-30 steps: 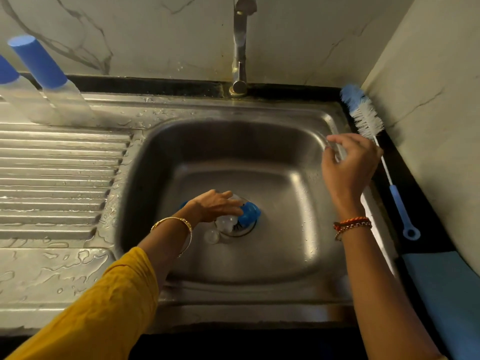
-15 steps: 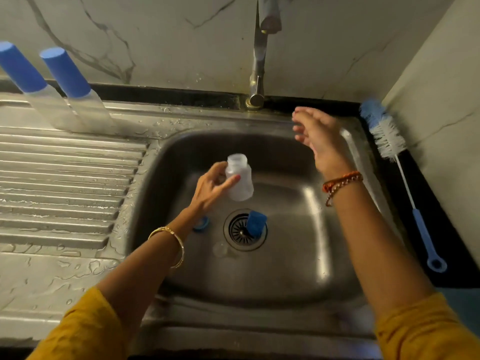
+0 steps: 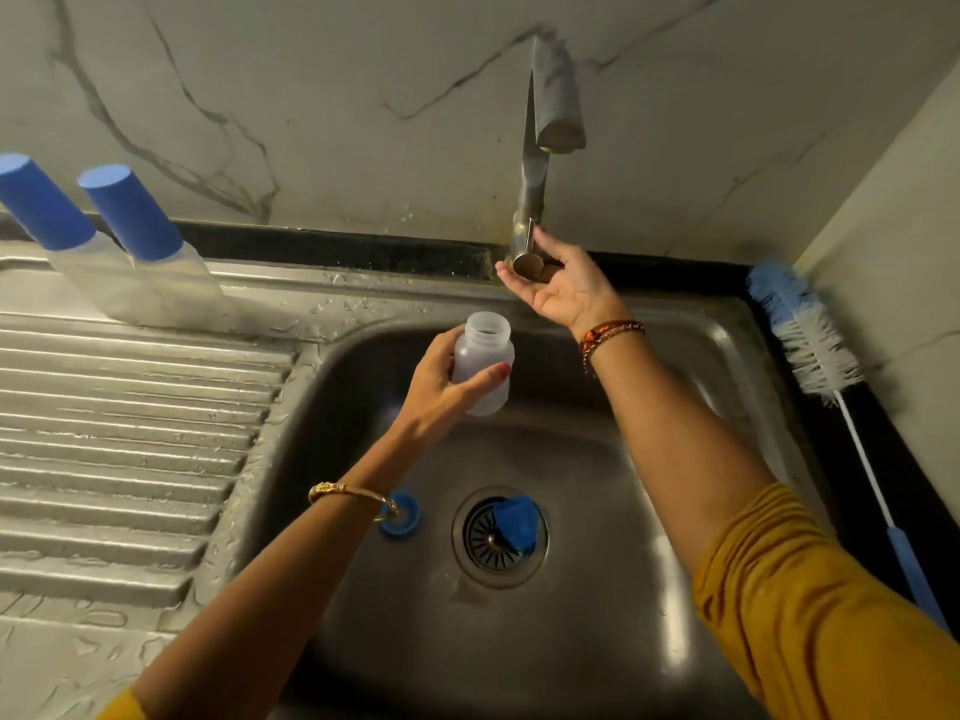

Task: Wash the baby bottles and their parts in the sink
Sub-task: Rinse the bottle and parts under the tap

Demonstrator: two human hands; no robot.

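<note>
Two hands are seen over a steel sink (image 3: 727, 356). The left hand (image 3: 441, 381) is held above the basin, left of centre, and a clear, uncapped bottle (image 3: 480, 363) is gripped in it: the thumb is laid across the front of the body and the fingers are curled round the back. The bottle is held nearly upright, mouth up and tilted slightly to the far side, clear of the basin floor.

The right hand (image 3: 558, 283) is raised to the base of the tap (image 3: 535, 184) at the far rim. Its palm is turned up and the fingers are curled loosely round the lower tap fitting; whether the fitting is gripped firmly or only touched cannot be told.

On the basin floor, a blue cap (image 3: 514, 522) is lying on the right part of the drain (image 3: 493, 537). A blue ring (image 3: 400, 514) is lying to the left of the drain, partly hidden by the left wrist.

On the drainboard (image 3: 130, 433), at the far left, two capped bottles (image 3: 130, 236) with blue caps are standing side by side. A bottle brush (image 3: 815, 345) is laid on the dark counter to the right of the sink, bristles at the far end, handle toward the near side.
</note>
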